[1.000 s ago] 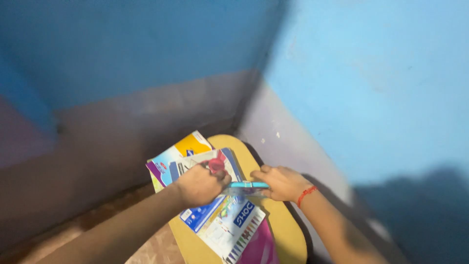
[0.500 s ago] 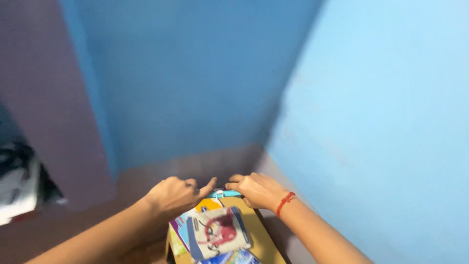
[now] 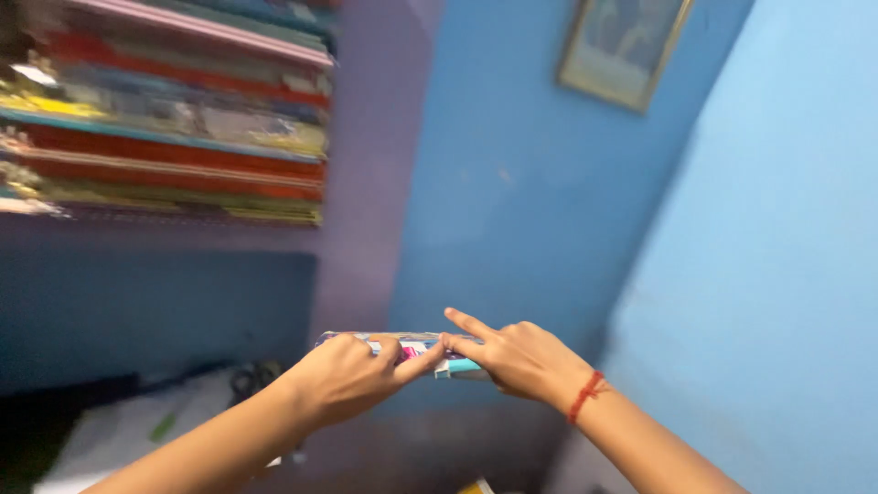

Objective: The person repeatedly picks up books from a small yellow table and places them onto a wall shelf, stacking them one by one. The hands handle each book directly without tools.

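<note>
While level in mid-air, flat packet (image 3: 412,348) pinched at both ends: left hand (image 3: 343,380), right hand (image 3: 517,359), each grip closed.

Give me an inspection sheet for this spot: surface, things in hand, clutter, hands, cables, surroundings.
Surface: pale surface at lower left, blurred.
Things in hand: flat stack of booklets held level, edge-on, between both hands.
Clutter: dark tangled thing on the pale surface, too blurred to name.
Hands: left hand and right hand both grip the stack; red thread on the right wrist.
Cables: nothing seen.
Surroundings: blue walls, framed picture, shelf of stacked books.
</note>
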